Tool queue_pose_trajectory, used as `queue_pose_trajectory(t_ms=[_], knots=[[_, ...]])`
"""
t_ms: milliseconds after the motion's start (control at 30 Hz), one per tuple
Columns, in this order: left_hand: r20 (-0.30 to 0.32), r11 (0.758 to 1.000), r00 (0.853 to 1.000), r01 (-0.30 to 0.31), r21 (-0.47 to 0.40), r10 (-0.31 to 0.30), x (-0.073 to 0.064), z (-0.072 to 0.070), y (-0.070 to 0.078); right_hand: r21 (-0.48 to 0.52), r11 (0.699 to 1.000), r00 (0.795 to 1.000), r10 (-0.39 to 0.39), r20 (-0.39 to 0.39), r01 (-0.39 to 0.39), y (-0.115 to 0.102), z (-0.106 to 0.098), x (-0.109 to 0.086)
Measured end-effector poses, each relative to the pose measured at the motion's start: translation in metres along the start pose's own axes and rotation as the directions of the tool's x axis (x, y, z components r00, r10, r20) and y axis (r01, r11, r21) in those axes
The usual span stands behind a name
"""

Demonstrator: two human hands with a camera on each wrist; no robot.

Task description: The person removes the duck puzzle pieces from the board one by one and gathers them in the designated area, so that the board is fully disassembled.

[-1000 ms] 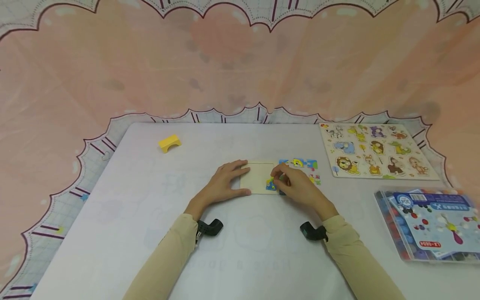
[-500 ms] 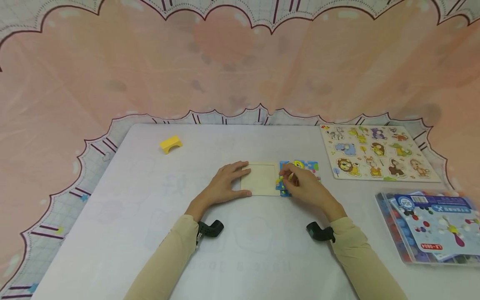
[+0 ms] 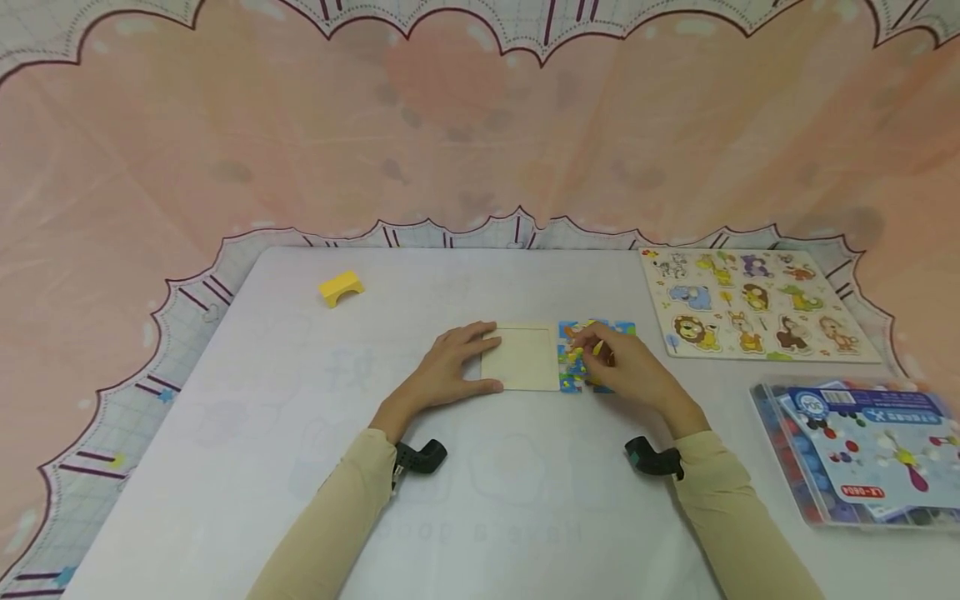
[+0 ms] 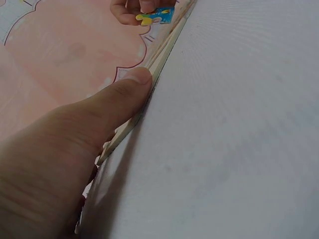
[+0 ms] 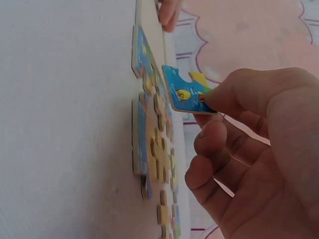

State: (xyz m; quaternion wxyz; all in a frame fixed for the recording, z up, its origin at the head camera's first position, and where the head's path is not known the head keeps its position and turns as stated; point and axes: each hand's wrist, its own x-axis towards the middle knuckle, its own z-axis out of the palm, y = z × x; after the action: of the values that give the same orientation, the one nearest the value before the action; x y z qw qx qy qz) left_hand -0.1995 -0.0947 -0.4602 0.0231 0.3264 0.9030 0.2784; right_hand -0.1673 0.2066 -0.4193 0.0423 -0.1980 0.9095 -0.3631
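Observation:
In the head view my left hand [image 3: 448, 365] holds the left side of a pale wooden puzzle board [image 3: 521, 360], thumb at the near edge and fingers towards the far edge. The left wrist view shows its thumb [image 4: 127, 94] against the board's rim. My right hand [image 3: 630, 367] pinches a blue jigsaw piece [image 5: 182, 94] with a yellow part and a small yellow duck, tilted above the other pieces. Several loose jigsaw pieces [image 5: 158, 154] lie just right of the board, partly hidden under the right hand in the head view.
A yellow arched block [image 3: 341, 289] lies at the back left of the white table [image 3: 262, 400]. An animal picture board [image 3: 761, 304] lies at the back right, with a clear plastic case [image 3: 780, 450] of coloured balls in front of it.
My right hand has moved right with the pinched jigsaw piece, off the board and over the loose pieces. My left hand stays on the board.

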Motion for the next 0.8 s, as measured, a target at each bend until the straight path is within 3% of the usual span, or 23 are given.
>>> queue_pose_trajectory(t_ms=[800], knots=[[-0.004, 1.0, 1.0, -0.008, -0.011, 0.008, -0.001, 0.0, -0.001, -0.039, 0.992, 0.987, 0.123, 0.103, -0.119, 0.023, -0.032, -0.018]])
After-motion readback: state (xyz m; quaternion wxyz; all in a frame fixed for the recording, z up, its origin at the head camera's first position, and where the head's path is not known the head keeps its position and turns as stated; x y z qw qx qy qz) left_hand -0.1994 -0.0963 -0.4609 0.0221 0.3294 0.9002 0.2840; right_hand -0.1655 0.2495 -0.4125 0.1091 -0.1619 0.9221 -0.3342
